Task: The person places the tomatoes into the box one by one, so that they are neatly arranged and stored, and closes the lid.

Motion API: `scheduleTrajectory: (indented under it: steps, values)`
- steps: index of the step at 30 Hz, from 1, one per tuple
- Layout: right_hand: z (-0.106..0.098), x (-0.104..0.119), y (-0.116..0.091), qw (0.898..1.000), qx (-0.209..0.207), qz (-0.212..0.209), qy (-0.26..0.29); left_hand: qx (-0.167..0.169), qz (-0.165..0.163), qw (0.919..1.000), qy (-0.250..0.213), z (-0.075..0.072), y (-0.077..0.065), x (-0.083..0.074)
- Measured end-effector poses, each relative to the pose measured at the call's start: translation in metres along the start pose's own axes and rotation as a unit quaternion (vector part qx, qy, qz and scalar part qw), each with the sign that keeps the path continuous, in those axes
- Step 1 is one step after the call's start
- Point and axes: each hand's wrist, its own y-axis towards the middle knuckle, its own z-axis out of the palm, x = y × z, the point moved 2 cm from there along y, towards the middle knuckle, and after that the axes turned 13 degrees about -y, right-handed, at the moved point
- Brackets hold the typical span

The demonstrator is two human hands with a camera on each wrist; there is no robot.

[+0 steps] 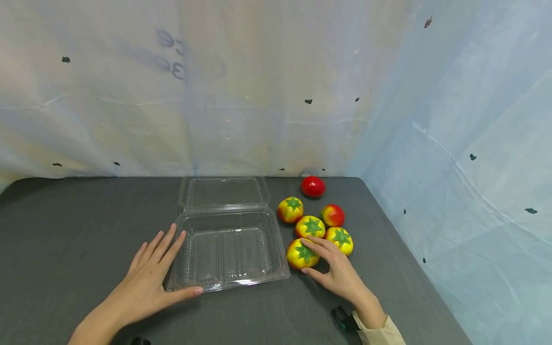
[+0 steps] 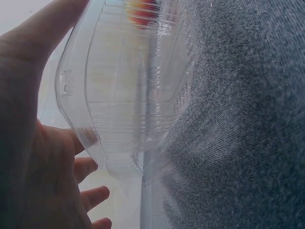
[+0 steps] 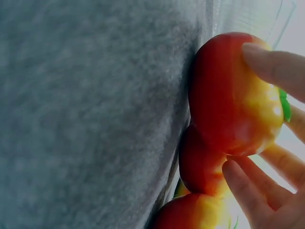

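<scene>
A clear plastic clamshell container (image 1: 224,282) lies unfolded on the dark table, its lid (image 1: 224,191) laid back toward the wall. My left hand (image 1: 148,278) spreads its fingers along the container's left side, thumb by the near-left corner; in the left wrist view the straight fingers (image 2: 90,198) are beside the clear wall. Right of the container, my right hand (image 1: 334,268) holds the nearest yellow-red tomato (image 1: 297,256) between thumb and fingers. This tomato (image 3: 233,95) still sits on the table in the right wrist view, with the thumb (image 3: 274,67) touching its side.
Behind the held tomato are several others: yellow ones with green star-shaped tops (image 1: 310,226), (image 1: 340,239), (image 1: 291,210), a red-yellow one (image 1: 333,215) and a red one (image 1: 313,186) at the back. Pale sheeting (image 1: 258,96) hangs behind the dark table (image 1: 64,239) and along its right.
</scene>
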Motion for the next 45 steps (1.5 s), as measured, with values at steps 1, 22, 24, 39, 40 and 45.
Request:
scheduleTrajectory:
  steps: [1, 22, 24, 39, 40, 45]
  values:
    - [0.000, 0.000, 0.000, 1.000, -0.002, 0.000, 0.003, 0.000, -0.001, 1.0000, 0.000, 0.000, 0.000, 0.000]
    - [-0.012, 0.003, 0.019, 0.998, -0.061, -0.004, 0.017, -0.003, -0.008, 0.9999, -0.008, 0.001, -0.002, 0.002]
    - [-0.014, 0.003, 0.021, 0.998, -0.067, -0.008, 0.014, -0.003, -0.008, 0.9999, -0.008, 0.000, -0.002, 0.001]
    - [-0.022, 0.011, 0.047, 0.997, -0.071, -0.027, 0.017, 0.000, 0.001, 1.0000, -0.006, 0.000, -0.002, 0.000]
    - [-0.022, 0.011, 0.049, 0.997, -0.069, -0.025, 0.017, 0.000, 0.001, 1.0000, -0.007, 0.000, -0.002, -0.001]
    - [-0.025, 0.015, 0.058, 0.998, -0.054, -0.020, 0.025, 0.002, 0.000, 0.9999, -0.012, 0.002, -0.001, -0.002]
